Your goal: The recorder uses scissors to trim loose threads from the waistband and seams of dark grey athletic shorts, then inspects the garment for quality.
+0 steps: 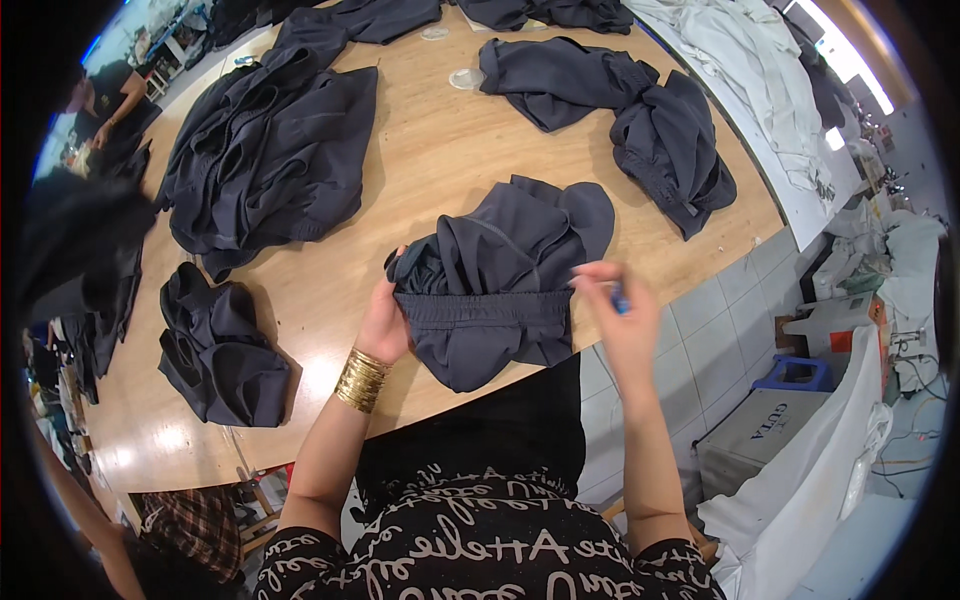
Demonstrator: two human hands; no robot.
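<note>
A dark grey pair of elastic-waisted pants [490,310] lies bunched at the table's near edge, its gathered waistband running left to right across it. My left hand [385,318] is closed on the left end of that waistband, with gold bangles around the wrist. At the band's right end is my right hand [618,310], slightly smeared by motion, its thumb and forefinger close together by the cloth. A small blue object [620,300] shows in its curled fingers; its kind is too blurred to make out.
On the wooden table [420,130] lie a large pile of dark garments [275,150], a smaller bundle [222,345] and another garment [670,140]. White cloth [745,90] lines the far right. A blue stool [790,375] and grey box [760,430] stand right. Other people are at left.
</note>
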